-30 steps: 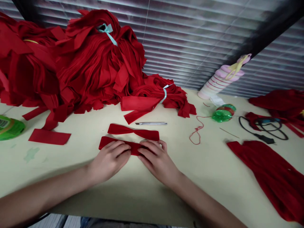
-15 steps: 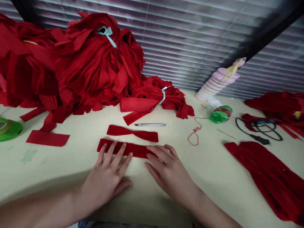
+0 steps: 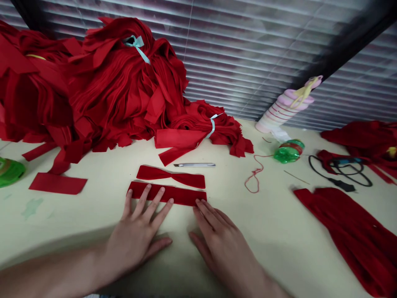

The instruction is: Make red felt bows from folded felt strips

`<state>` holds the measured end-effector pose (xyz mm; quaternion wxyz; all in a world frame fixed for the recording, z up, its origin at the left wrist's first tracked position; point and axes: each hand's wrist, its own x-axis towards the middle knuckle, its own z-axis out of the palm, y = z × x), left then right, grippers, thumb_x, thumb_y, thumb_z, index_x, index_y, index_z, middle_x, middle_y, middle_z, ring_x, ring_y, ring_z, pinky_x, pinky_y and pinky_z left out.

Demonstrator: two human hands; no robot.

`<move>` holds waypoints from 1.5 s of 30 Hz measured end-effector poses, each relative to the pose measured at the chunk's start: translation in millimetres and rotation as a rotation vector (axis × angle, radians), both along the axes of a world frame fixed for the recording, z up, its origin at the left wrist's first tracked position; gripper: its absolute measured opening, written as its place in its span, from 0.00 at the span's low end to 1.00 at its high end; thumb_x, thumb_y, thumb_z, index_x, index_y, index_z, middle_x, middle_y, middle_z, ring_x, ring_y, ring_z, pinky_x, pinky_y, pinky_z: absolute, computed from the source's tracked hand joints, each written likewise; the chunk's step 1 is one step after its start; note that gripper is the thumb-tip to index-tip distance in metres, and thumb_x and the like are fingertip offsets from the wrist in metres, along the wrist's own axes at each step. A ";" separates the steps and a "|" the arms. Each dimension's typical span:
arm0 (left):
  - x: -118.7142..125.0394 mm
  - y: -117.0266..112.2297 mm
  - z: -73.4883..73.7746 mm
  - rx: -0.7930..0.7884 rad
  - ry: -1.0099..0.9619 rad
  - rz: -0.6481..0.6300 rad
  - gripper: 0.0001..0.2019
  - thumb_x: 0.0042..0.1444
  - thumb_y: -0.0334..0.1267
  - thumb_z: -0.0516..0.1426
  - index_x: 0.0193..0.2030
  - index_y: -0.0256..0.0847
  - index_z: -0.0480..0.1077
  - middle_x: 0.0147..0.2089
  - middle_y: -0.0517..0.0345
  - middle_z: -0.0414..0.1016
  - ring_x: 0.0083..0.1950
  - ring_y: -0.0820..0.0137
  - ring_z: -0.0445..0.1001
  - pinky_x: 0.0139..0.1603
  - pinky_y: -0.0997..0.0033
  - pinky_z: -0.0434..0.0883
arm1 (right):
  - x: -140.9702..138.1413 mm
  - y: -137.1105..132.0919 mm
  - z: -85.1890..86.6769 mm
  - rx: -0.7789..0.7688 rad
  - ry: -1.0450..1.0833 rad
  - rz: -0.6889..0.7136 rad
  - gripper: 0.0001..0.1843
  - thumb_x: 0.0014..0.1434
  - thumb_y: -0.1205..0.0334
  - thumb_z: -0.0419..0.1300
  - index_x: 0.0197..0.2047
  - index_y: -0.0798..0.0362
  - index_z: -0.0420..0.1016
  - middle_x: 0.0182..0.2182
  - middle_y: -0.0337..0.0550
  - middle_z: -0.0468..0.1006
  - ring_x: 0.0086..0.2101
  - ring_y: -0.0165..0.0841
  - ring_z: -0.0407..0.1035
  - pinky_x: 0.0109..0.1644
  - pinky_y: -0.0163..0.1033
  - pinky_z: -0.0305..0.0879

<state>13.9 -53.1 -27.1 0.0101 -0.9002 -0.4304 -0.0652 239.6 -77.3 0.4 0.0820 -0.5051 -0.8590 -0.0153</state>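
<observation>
A flat strip of dark red velvet [image 3: 182, 195] lies across the table in front of me. My left hand [image 3: 141, 227] is open, its spread fingertips resting on the left half of the strip. At the strip's right end, the fingertips of my right hand [image 3: 220, 236] touch the lower edge; the hand lies flat with its fingers stretched out. Just beyond is a second red strip [image 3: 170, 176], narrowed and twisted at its middle. Behind that lies a slim craft knife [image 3: 194, 165] with its blade end to the left.
Big bundles of red fabric strips [image 3: 118, 87] are heaped at the back left, tied with pale ribbon. On the right are a green plastic piece wound with red thread [image 3: 289, 151], a black cable [image 3: 341, 182] and more red velvet [image 3: 347, 231]. A pink-white roll [image 3: 283, 107] leans near the blinds.
My right hand has drawn back toward me and off the strip's surface, uncovering its right end. The left hand stays spread on the strip. The view has shifted slightly.
</observation>
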 end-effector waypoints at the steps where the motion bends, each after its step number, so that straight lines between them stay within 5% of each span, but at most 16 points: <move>1: 0.9 0.8 0.1 -0.003 -0.002 0.001 0.34 0.60 0.62 0.43 0.69 0.48 0.47 0.67 0.50 0.56 0.67 0.40 0.51 0.59 0.30 0.48 | 0.7 0.8 0.0 0.000 0.012 -0.006 0.22 0.56 0.65 0.59 0.53 0.66 0.72 0.54 0.60 0.72 0.51 0.47 0.70 0.51 0.49 0.73; 27: 4.3 3.9 4.4 -0.040 0.014 0.012 0.36 0.59 0.63 0.45 0.69 0.52 0.42 0.68 0.52 0.54 0.68 0.42 0.49 0.61 0.31 0.47 | 3.4 5.6 -0.8 0.011 0.076 -0.063 0.22 0.53 0.64 0.62 0.50 0.64 0.74 0.52 0.60 0.73 0.50 0.47 0.70 0.49 0.50 0.73; 33: 3.4 3.7 5.2 -0.032 0.056 -0.012 0.33 0.62 0.54 0.47 0.70 0.49 0.40 0.69 0.49 0.51 0.68 0.40 0.47 0.60 0.29 0.48 | 3.3 4.0 -0.7 -0.010 0.064 -0.082 0.22 0.54 0.64 0.61 0.51 0.64 0.73 0.53 0.60 0.73 0.51 0.48 0.70 0.49 0.51 0.73; 45: 5.2 5.3 4.5 -0.045 0.047 -0.013 0.33 0.62 0.55 0.47 0.70 0.48 0.41 0.70 0.48 0.50 0.68 0.40 0.47 0.60 0.29 0.46 | 3.7 4.5 -1.1 -0.013 0.055 -0.070 0.22 0.54 0.64 0.61 0.51 0.65 0.73 0.53 0.61 0.72 0.51 0.48 0.70 0.49 0.51 0.73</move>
